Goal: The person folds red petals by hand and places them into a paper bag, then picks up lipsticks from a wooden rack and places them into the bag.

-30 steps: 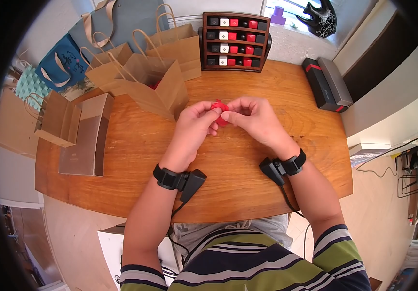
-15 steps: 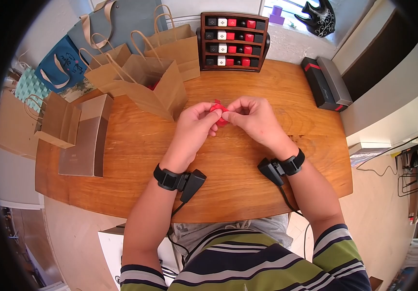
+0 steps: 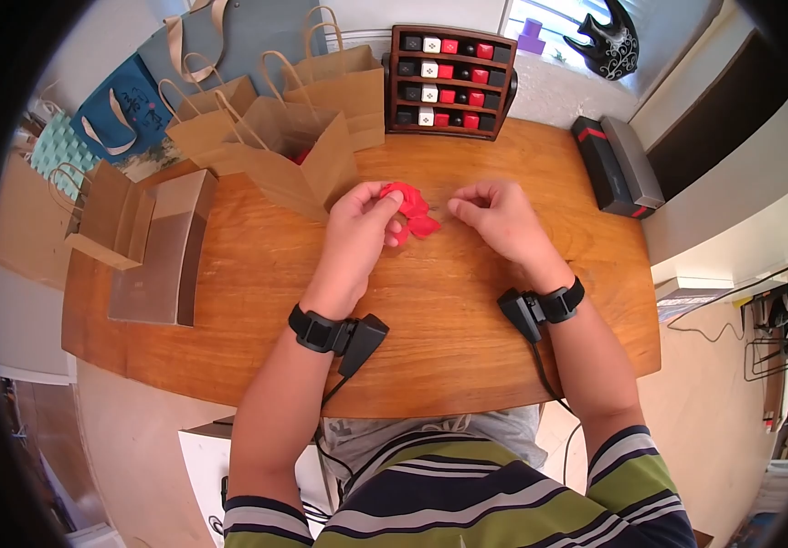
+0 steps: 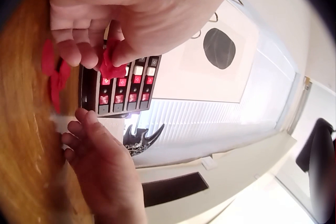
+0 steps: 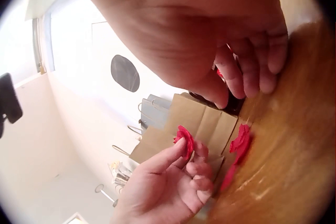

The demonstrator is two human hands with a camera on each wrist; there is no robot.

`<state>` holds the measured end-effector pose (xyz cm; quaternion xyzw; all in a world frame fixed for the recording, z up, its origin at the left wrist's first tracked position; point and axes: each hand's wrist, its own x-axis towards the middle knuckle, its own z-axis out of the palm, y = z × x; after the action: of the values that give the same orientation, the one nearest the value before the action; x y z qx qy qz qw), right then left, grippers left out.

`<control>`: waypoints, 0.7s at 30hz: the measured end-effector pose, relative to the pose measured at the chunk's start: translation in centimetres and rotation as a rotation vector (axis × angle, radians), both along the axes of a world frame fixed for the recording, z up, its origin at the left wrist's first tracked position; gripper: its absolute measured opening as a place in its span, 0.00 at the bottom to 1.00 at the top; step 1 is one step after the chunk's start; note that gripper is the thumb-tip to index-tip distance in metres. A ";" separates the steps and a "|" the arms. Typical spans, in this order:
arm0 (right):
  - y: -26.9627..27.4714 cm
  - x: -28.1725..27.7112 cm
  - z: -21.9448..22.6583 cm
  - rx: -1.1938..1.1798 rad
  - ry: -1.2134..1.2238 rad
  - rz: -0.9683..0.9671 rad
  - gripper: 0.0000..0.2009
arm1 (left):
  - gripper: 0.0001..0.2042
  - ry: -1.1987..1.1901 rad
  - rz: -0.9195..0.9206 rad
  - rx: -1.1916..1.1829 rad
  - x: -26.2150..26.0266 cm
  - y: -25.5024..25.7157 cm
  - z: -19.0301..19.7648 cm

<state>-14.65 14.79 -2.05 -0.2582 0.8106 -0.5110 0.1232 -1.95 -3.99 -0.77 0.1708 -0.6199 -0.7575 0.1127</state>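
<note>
In the head view, the left hand (image 3: 357,239) pinches a crumpled red piece (image 3: 400,197) between thumb and fingers. More red pieces (image 3: 424,226) show just beside it, over the wooden table. The right hand (image 3: 503,226) is raised to the right, apart from the red pieces, its fingers loosely bent and nothing visible in them. The left wrist view shows the pinched red piece (image 4: 111,65) at the left fingertips and loose red pieces (image 4: 56,79) near the tabletop. In the right wrist view, separate red pieces (image 5: 240,148) appear low; whether they touch the table I cannot tell.
Brown paper bags (image 3: 307,164) stand at the back left, by a flat box (image 3: 167,251). A wooden rack (image 3: 449,82) of red, white and black cubes is at the back. Long dark boxes (image 3: 608,169) lie at the right on the table (image 3: 449,347).
The right hand has moved away from the left hand to the right and no longer touches the red material. More red pieces now show, spread beside the left fingers. The head view has shifted slightly.
</note>
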 end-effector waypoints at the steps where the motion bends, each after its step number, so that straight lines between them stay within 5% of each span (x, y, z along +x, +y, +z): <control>1: 0.0 0.0 0.1 0.048 0.025 0.006 0.15 | 0.09 -0.004 -0.004 0.005 0.0 0.0 0.0; 13: -3.0 3.6 3.1 0.494 0.366 0.079 0.16 | 0.11 0.021 0.055 0.010 0.0 -0.7 0.1; 21: -1.6 1.6 2.1 0.249 0.010 0.106 0.09 | 0.11 0.030 0.040 0.050 -0.4 -1.6 -0.7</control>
<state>-13.09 13.18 0.05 -0.2861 0.8535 -0.3978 0.1772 -2.39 -5.58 -1.50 0.1743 -0.5955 -0.7729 0.1329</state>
